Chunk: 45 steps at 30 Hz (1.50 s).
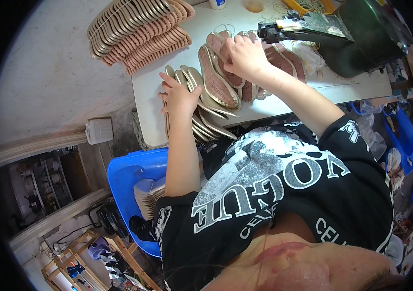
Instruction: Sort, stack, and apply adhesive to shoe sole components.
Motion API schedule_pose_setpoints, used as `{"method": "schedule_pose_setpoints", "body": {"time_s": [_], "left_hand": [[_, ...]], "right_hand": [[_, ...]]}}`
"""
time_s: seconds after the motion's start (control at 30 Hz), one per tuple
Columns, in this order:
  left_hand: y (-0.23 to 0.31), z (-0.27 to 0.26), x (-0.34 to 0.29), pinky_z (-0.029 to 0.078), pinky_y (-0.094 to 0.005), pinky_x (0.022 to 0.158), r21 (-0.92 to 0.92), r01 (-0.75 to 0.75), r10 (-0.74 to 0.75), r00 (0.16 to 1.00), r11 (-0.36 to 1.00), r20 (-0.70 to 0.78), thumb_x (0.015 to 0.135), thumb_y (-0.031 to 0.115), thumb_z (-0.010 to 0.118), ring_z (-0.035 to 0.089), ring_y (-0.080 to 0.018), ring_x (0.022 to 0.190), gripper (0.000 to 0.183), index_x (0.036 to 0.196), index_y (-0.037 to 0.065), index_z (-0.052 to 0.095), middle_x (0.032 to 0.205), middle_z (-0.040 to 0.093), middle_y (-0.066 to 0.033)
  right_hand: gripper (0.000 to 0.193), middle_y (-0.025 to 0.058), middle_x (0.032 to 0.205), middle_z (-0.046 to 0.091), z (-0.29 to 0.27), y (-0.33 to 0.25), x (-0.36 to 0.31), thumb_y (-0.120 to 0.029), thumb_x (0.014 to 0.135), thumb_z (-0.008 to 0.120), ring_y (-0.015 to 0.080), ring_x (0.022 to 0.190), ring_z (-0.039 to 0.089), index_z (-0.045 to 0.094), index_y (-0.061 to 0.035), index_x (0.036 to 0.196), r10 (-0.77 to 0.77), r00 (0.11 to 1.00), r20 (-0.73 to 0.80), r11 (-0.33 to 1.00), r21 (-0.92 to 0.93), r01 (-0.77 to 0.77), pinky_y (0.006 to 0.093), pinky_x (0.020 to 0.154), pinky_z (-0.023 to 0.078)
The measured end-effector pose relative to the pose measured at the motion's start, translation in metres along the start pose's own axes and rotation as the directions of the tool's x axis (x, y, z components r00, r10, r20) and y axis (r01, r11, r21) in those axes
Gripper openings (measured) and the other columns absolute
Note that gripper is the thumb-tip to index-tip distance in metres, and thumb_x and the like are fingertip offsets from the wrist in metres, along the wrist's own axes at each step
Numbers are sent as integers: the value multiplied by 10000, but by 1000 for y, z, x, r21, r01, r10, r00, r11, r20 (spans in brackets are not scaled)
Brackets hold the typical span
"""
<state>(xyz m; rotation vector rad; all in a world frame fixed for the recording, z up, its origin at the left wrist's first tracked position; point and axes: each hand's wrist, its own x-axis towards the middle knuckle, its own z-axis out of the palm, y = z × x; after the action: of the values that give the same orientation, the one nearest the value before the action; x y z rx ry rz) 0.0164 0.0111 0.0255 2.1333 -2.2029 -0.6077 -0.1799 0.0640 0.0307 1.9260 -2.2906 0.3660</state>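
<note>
A row of gold-edged shoe soles (206, 106) leans together along the near left edge of the white table. My left hand (180, 94) rests over the left end of this row, its fingers spread and its thumb apart. Further right, pinkish-brown shoe soles (221, 89) with light stitched-looking rims lie overlapping, undersides up. My right hand (245, 56) bends its fingers over the upper part of one of them, thumb on its near side. That hand hides part of the sole it grips.
A tall stack of similar soles (141, 29) stands at the table's far left. A dark green machine (366, 39) reaches over the table (313, 89) from the right. Behind it is a yellow basket (330, 6). A blue bin (124, 174) holding soles sits below left.
</note>
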Motion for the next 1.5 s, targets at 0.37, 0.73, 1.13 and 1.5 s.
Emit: {"method": "schedule_pose_setpoints", "body": {"time_s": [0.37, 0.73, 1.13, 1.5], "left_hand": [[3, -3, -3, 241, -737, 996, -33, 7, -7, 1000, 999, -8, 736, 401, 749, 200, -488, 1380, 1171, 1501, 50, -66, 1526, 192, -203], [7, -1, -4, 280, -729, 975, -2, -8, 8, 998, 1000, -64, 714, 425, 759, 257, -476, 1357, 1172, 1502, 46, -21, 1500, 242, -204], [-2, 2, 0, 267, -732, 984, -13, -5, 4, 998, 1000, -70, 682, 511, 762, 252, -488, 1357, 1222, 1510, 69, -21, 1497, 240, -235], [14, 11, 2, 101, -606, 1109, -199, -829, 787, 558, 522, -263, 960, 334, 484, 373, -318, 1335, 405, 1274, 91, 563, 1325, 528, -115]], "right_hand": [[615, 200, 863, 644, 17, 2, -9, -224, 877, 632, 281, 806, 641, 384, 97, 1340, 33, 963, 267, 706, 675, -211, 370, 732, 503], [555, 213, 915, 633, 20, -25, -12, -316, 874, 638, 368, 894, 614, 508, 63, 1259, -18, 951, 307, 810, 563, -167, 422, 768, 497], [548, 314, 1059, 535, 2, -33, -20, -178, 775, 645, 431, 889, 629, 449, 58, 1230, -210, 927, 310, 808, 589, -14, 439, 815, 525], [326, 240, 1023, 643, 25, -41, -69, -336, 841, 637, 378, 789, 645, 686, -34, 953, -394, 915, -83, 548, 778, 307, 424, 769, 521]]}}
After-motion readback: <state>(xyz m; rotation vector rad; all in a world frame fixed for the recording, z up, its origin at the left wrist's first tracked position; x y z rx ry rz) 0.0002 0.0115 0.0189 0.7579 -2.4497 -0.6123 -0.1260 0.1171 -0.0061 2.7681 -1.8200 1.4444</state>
